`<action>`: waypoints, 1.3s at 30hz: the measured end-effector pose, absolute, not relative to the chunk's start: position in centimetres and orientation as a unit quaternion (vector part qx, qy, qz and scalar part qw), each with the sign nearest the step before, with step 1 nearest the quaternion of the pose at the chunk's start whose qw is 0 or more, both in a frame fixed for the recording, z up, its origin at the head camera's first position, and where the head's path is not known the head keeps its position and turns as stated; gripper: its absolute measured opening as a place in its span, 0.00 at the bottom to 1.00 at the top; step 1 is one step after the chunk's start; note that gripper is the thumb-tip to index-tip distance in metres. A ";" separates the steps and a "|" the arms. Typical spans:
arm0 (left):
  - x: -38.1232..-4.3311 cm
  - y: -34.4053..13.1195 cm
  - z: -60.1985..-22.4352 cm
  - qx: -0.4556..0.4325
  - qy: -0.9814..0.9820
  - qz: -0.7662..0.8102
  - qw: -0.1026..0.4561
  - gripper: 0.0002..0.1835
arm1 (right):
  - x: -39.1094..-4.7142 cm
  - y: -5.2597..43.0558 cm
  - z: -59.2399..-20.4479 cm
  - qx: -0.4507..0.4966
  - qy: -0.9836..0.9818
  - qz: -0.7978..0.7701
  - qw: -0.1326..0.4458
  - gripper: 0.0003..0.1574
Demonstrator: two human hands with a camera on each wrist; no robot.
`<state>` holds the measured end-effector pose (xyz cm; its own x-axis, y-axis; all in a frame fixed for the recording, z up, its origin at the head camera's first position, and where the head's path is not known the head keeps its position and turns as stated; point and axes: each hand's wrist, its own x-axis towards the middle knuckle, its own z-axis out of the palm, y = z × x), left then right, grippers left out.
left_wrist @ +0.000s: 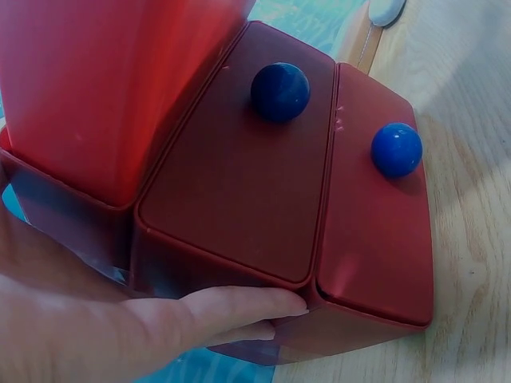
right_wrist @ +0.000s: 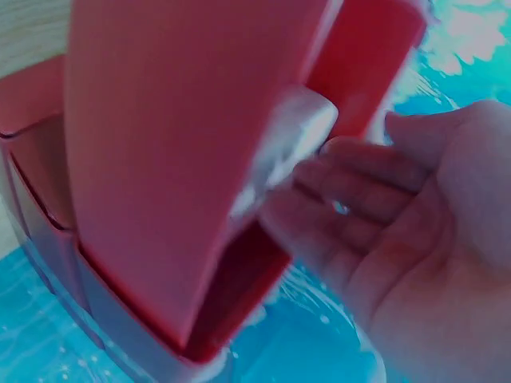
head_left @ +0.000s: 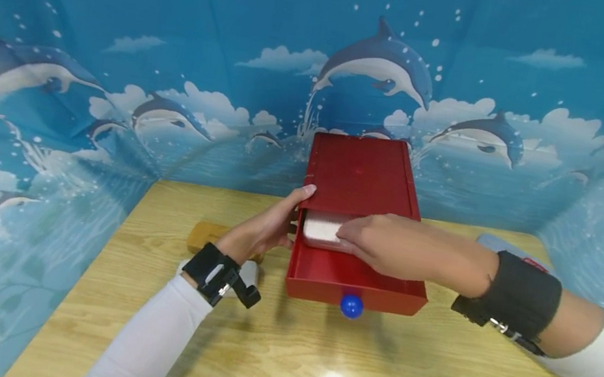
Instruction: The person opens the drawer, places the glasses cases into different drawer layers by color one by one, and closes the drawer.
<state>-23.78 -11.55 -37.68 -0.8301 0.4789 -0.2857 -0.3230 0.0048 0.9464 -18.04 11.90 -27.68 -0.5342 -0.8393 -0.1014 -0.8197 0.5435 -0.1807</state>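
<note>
A red drawer cabinet (head_left: 363, 175) stands on the table with its top drawer (head_left: 318, 270) pulled out; a blue knob (head_left: 351, 306) is on the drawer's front. Inside the drawer, near the cabinet's opening, lies a white, glossy, rounded block (head_left: 322, 229), its kind unclear. My right hand (head_left: 388, 245) reaches into the drawer, fingertips at the block's right end, with the thumb (right_wrist: 415, 132) apart from it. Against the cabinet's left side rests my left hand (head_left: 269, 226), thumb at the top edge and straight fingers (left_wrist: 239, 307) along the side wall.
Two lower drawers with blue knobs (left_wrist: 281, 92) are closed. Left of the cabinet, a yellow-brown block (head_left: 205, 237) and a white object (head_left: 249, 270) lie partly behind my left wrist. A grey-blue case (head_left: 497, 244) sits behind my right wrist. A dolphin-print curtain (head_left: 269, 18) surrounds the wooden table.
</note>
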 end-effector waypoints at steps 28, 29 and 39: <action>-23.8 -11.6 -37.7 0.060 0.652 0.700 0.284 0.44 | -24.0 19.0 -30.3 -0.085 0.885 -0.417 0.187 0.66; -23.8 -11.6 -37.7 0.059 0.652 0.700 0.284 0.44 | -24.2 19.1 -30.6 -0.080 0.869 -0.441 0.209 0.64; -23.8 -11.7 -37.8 0.058 0.653 0.700 0.285 0.44 | -24.7 18.9 -32.9 -0.052 0.767 -0.559 0.310 0.44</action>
<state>-23.83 -11.69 -37.83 -0.8308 0.4748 -0.2904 -0.3225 0.0145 0.9465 -24.66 18.87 -32.89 -0.8025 -0.4268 -0.4169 0.2666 0.3685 -0.8906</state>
